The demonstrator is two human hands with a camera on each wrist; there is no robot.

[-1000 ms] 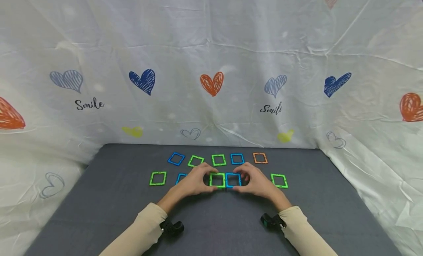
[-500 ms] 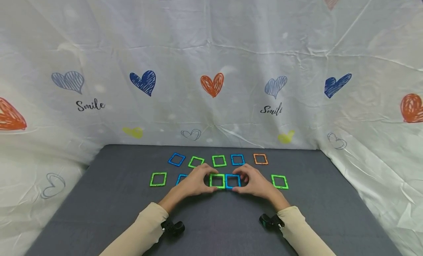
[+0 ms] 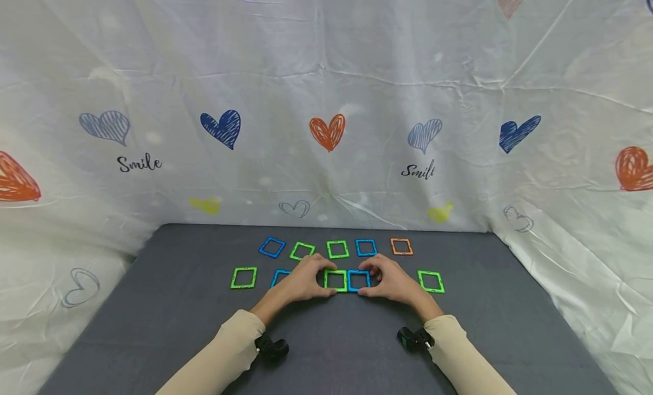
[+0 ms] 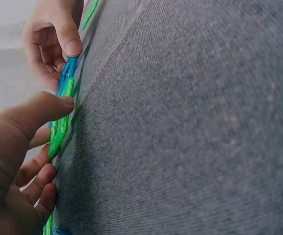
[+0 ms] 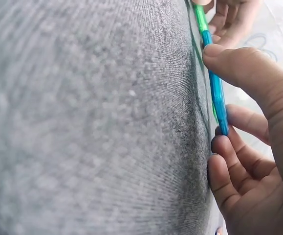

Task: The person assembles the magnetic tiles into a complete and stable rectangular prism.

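Observation:
In the head view, my left hand (image 3: 303,279) pinches a green square frame tile (image 4: 60,129) between thumb and fingers. My right hand (image 3: 393,280) grips a blue square frame tile (image 5: 215,88) the same way. The two tiles lie side by side in the middle, green on the left, their inner edges meeting. Each thumb presses on the near edge, with fingertips at the far edge. Both wrist views show the pair edge-on, close over the grey cloth (image 4: 190,127) with a shadow beneath.
Behind the hands runs a row of tiles: blue (image 3: 278,240), green (image 3: 306,244), green (image 3: 336,242), blue (image 3: 365,240) and orange (image 3: 401,239). Left are a green tile (image 3: 245,268) and a partly hidden blue one (image 3: 275,277); right, another green tile (image 3: 429,272). A heart-printed curtain (image 3: 275,100) hangs behind.
Both wrists have drawn slightly toward each other. The hands keep hold of the green and blue tiles, which stay side by side in nearly the same spot.

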